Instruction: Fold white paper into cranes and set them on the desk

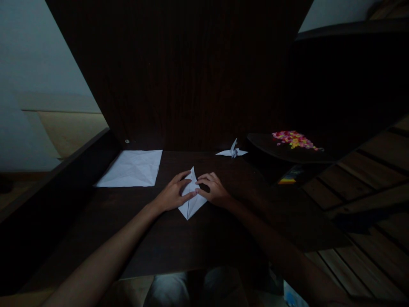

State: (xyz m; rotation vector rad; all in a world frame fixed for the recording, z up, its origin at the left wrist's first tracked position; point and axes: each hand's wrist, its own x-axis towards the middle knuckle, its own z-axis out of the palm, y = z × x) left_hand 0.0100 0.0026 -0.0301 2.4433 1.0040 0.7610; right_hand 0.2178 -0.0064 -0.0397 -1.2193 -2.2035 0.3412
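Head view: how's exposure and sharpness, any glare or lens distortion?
Head view: underexposed, dark-brown wooden desk near black; left forearm brighter than right forearm; no obvious glare on the white, kite-shaped folded paper. Same head view: forearms look stretched toward the lower corners, likely wide-angle; pink-and-yellow cluster on the dark, curved-edged shelf is too soft to identify.

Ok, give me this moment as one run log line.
Left hand: touching folded paper | Right hand: touching same paper | White sheet: creased, left of hands | Paper crane: beyond right hand
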